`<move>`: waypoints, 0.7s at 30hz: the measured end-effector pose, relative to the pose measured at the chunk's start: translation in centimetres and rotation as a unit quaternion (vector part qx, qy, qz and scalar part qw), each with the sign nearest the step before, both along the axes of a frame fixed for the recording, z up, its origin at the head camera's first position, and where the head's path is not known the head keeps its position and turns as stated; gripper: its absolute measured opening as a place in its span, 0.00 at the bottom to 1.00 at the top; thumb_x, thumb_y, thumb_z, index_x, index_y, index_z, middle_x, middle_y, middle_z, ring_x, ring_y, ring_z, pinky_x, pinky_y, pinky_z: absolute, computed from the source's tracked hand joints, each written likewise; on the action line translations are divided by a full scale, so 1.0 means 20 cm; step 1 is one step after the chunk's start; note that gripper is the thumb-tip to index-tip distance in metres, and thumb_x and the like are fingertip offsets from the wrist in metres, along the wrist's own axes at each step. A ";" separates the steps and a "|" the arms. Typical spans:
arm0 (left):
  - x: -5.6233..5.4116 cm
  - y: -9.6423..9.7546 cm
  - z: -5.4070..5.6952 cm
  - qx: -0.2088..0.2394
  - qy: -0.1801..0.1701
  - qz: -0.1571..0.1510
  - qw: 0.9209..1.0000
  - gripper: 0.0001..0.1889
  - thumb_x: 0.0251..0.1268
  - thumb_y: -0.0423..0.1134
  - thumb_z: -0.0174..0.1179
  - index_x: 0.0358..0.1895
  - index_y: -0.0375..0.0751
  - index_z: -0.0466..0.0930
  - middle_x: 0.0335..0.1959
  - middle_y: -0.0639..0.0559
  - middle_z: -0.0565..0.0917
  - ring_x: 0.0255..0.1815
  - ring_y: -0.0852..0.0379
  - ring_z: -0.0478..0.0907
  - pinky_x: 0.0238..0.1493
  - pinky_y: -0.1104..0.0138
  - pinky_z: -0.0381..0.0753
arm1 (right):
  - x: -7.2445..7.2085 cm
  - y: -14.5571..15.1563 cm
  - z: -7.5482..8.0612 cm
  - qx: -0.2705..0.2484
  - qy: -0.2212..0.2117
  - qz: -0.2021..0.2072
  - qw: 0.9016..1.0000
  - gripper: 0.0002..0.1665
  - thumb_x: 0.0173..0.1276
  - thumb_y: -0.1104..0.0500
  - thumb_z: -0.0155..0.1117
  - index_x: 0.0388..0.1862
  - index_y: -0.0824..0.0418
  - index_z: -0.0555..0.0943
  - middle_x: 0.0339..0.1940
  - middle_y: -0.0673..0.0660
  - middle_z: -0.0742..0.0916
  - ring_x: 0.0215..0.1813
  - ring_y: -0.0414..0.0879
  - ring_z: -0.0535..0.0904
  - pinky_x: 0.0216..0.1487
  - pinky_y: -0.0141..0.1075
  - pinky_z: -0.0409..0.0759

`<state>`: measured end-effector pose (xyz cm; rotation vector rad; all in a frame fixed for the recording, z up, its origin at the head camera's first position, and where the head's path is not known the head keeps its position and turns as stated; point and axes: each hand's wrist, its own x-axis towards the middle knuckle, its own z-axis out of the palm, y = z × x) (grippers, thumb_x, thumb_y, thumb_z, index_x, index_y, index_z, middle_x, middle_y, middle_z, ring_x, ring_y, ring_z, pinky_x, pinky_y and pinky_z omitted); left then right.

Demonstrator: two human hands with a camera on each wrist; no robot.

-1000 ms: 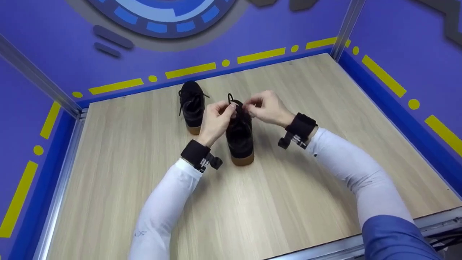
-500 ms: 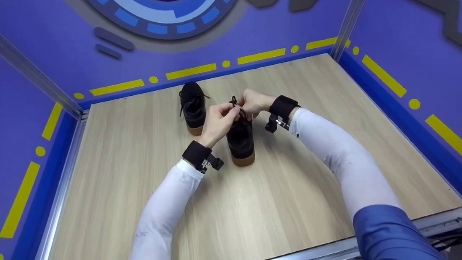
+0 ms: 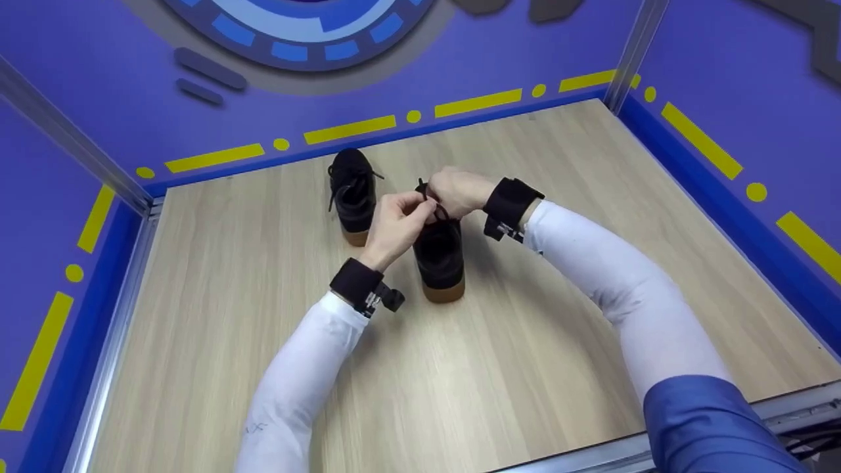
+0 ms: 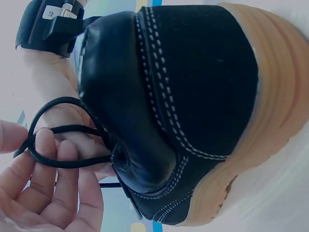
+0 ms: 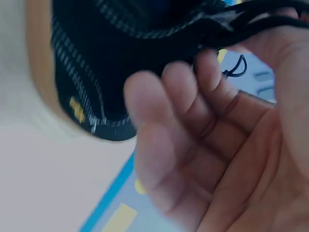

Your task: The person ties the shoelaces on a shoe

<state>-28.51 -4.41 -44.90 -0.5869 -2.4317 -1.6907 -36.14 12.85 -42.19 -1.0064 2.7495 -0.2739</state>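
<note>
A black shoe (image 3: 440, 256) with a tan sole stands heel towards me on the wooden table. My left hand (image 3: 397, 226) pinches its black shoelace (image 4: 72, 163) between thumb and forefinger, and the lace forms a loop above the tongue in the left wrist view. On the toe side, my right hand (image 3: 460, 192) is at the lacing with curled fingers. In the right wrist view, lace strands (image 5: 270, 21) run to the thumb and forefinger of that hand, while its other fingers lie against the shoe's side. The right fingertips on the lace are partly hidden.
A second black shoe (image 3: 353, 197), its laces hanging loose at the sides, stands to the left and slightly farther back. Blue-purple panels (image 3: 499, 56) enclose the wooden tabletop (image 3: 525, 368) at the back and sides. A metal rail (image 3: 578, 453) runs along the front edge.
My right hand has moved left and in over the lacing, close against my left hand. The left hand stays nearly in place with the lace. The shoes have not moved.
</note>
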 end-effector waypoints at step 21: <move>-0.02 0.06 0.02 0.079 -0.007 0.056 0.995 0.09 0.71 0.34 0.61 0.38 0.34 0.90 0.29 0.41 0.88 0.31 0.51 0.83 0.33 0.72 0.77 | 0.04 0.15 -0.04 -0.523 -0.256 -0.151 0.799 0.17 0.88 0.53 0.46 0.37 0.58 0.74 0.26 0.53 0.86 0.26 0.44 0.85 0.29 0.33 0.83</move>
